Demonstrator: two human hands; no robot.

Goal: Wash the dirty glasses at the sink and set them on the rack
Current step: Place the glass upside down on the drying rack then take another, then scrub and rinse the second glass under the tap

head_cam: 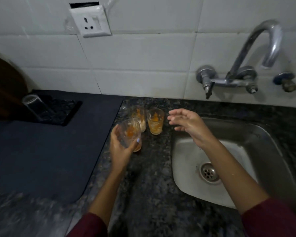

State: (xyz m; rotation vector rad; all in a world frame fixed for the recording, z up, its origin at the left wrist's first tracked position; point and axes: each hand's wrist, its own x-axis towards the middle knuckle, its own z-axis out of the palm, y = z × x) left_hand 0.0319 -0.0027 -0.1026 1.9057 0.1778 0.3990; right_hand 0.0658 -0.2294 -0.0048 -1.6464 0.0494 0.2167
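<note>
While the tap (256, 53) is dry and the steel sink (272, 151) holds no water, the washing proper has not begun; this looks like the pick-up step. Seen from the head camera, the left hand (120, 146) grips the nearest dirty glass (131, 135), fingers curled behind it and the thumb across its front, the glass tilted and, I judge, just lifted off the speckled granite counter (152, 177). The right hand (186, 124) hangs slack above the near-left corner of the basin, fingers loosely spread, holding nothing. Two more dirty glasses, the back glass (138, 117) and the right glass (155, 121), stand upright close together on the counter between the hands. On the far left a clean glass (33, 106) sits on the black rack (65, 112), which lies on a dark mat (50, 151).

Next, I would guess, the held glass must be carried right, over the basin and under the spout, with the free hand going to a tap handle.

All three tumblers are small, clear and tapered, streaked with orange pulp and a whitish film. The sink is dull brushed steel with a round drain (209, 172); the wall is glossy white tile.
</note>
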